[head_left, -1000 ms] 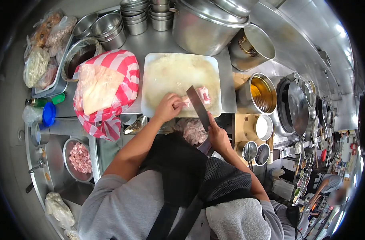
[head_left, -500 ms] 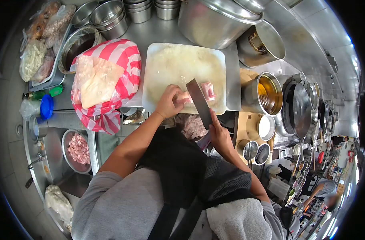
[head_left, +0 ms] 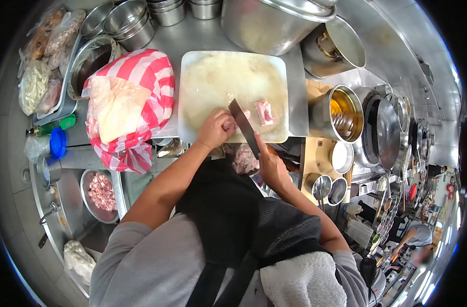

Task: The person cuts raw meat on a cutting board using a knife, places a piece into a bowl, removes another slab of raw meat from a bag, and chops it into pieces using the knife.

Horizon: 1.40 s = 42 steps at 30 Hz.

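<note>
My right hand (head_left: 269, 165) grips the cleaver (head_left: 243, 125), whose blade points up and left over the lower part of the white cutting board (head_left: 208, 71). Close to the blade's left side, my left hand (head_left: 216, 128) has its fingers curled on a piece of meat that they mostly hide. To the right of the blade, a cut piece of pink and white meat (head_left: 264, 112) lies on the board. Left of the board, a large pale slab of meat (head_left: 115, 110) rests on a red and white striped bag (head_left: 159, 77).
A steel bowl (head_left: 92, 207) of cut meat sits in the sink at the left. Steel pots, one with yellow liquid (head_left: 345, 113), line the right. Bagged food (head_left: 35, 87) fills a tray at upper left. Another person (head_left: 419, 235) stands far right.
The cleaver and my right hand have moved left. The cut piece on the right now lies apart from the blade. My left hand keeps its grip, and the view has shifted slightly.
</note>
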Available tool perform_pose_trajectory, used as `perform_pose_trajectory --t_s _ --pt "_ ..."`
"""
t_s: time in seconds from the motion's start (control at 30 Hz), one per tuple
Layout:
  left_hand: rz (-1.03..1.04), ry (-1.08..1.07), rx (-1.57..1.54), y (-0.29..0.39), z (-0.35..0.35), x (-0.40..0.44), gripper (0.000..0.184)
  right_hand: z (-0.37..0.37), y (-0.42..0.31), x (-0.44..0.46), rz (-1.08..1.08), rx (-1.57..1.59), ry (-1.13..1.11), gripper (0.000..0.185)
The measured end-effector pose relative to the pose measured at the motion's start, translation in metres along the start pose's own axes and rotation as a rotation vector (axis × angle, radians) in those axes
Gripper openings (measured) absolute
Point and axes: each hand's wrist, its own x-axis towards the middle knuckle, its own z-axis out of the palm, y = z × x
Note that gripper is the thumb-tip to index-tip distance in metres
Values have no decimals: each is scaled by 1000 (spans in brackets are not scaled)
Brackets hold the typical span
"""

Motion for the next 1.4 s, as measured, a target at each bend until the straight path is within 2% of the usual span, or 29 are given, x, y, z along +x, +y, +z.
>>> perform_pose_trajectory --t_s 0.2,0.27,0.37,0.47,0.53,0.6,0.7,0.73,0.8,0.83,0.97,1.03,1.07,1.13,1.2,1.27,1.3,1.33,1.4 --pt "-5 40 34 -4 3 0 18 10 -6 50 -83 -59 29 79" --pt "-3 39 22 -11 5 -2 20 14 -15 75 -164 7 63 90" --pt "-12 66 22 -12 9 -4 25 21 -26 110 -231 -36 122 90" --pt "-37 52 62 -13 5 -3 25 26 -12 96 -326 -6 193 90" --pt "-77 22 92 -9 8 -7 20 29 3 62 -259 29 153 92" --pt "-66 74 58 -8 10 -4 19 25 16 26 -109 -41 30 82" --pt "-65 109 16 -8 10 -4 18 15 23 -10 13 -163 -57 83" --pt "-77 98 4 -7 10 -4 18 19 26 -5 17 -161 -57 83" --pt "-55 52 -15 -7 7 -5 19 30 34 16 -222 -26 139 82" --pt "-29 16 -28 -5 7 -6 20 27 21 29 -125 2 71 81" --pt "5 -48 -3 -4 10 -11 23 12 14 46 -108 20 156 80" --pt "-159 197 -5 -4 9 -12 21 15 22 45 -175 32 140 83" --pt "-132 195 6 -6 8 -9 21 18 24 40 -183 42 167 83" --pt "-273 437 -39 -15 11 -9 18 29 30 10 -117 -35 128 82" --pt "-206 495 -32 -26 15 -6 18 33 46 -17 -167 0 187 81" --pt "-221 634 -90 -21 18 -5 18 27 52 -42 -71 49 123 78" --pt "-305 660 -190 -44 31 -7 14 25 54 -48 -56 46 121 76" --pt "-291 664 -189 -49 39 -7 14 24 60 -55 -63 47 133 76" --pt "-379 516 -713 -48 47 7 18 25 71 -68 -131 294 278 75"
